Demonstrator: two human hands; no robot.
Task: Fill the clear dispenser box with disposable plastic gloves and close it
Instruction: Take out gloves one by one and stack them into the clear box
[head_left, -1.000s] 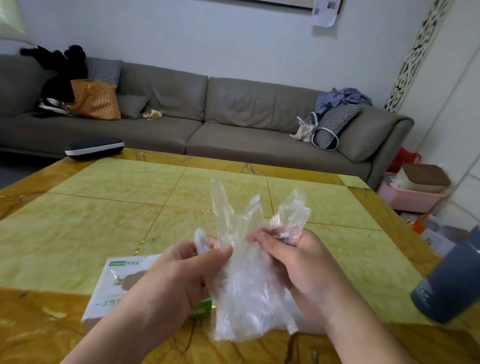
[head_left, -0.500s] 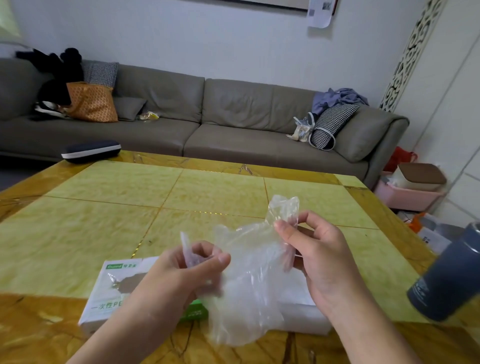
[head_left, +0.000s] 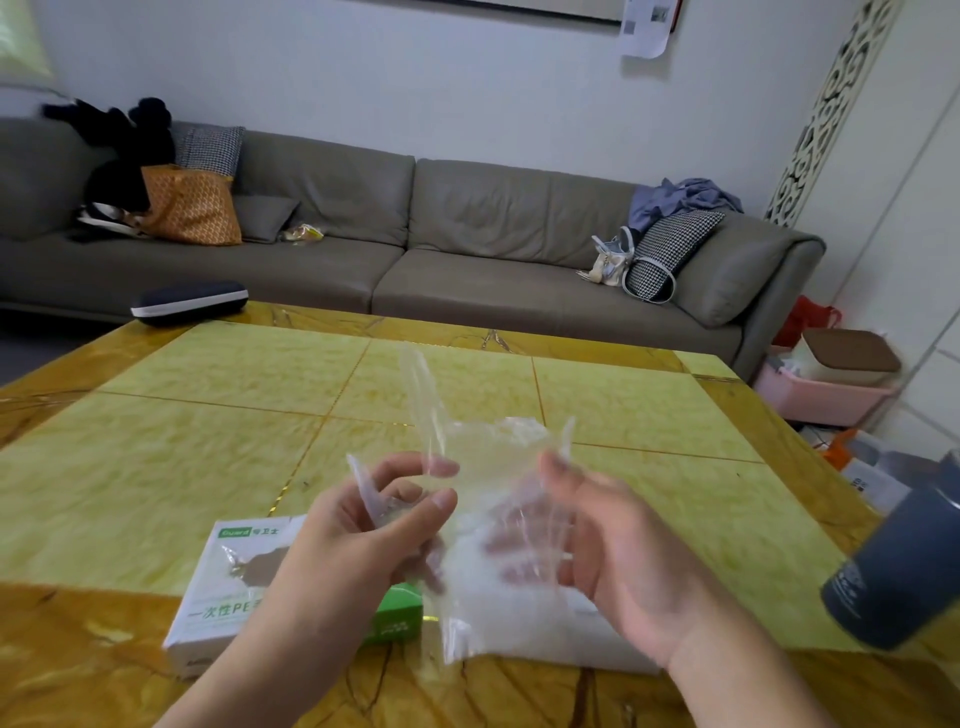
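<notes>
We hold a clear, thin, crinkled plastic glove (head_left: 488, 499) up over the table (head_left: 156, 467), between both hands. Our left hand (head_left: 363, 535) has its fingers curled, pinching one of the glove's finger tabs between thumb and forefinger. Our right hand (head_left: 597, 540) is loosely spread, its fingers showing through the film; we cannot tell whether it grips the film or only rests against it. The glove hangs roughly upright, long axis vertical, one finger sticking up and the cuff down near the table edge. Beneath our hands lies a white and green carton (head_left: 228, 587), printed "一次性PE" with a green logo at its corner. A whitish box (head_left: 545, 623) lies just right of it, blurred behind the glove.
</notes>
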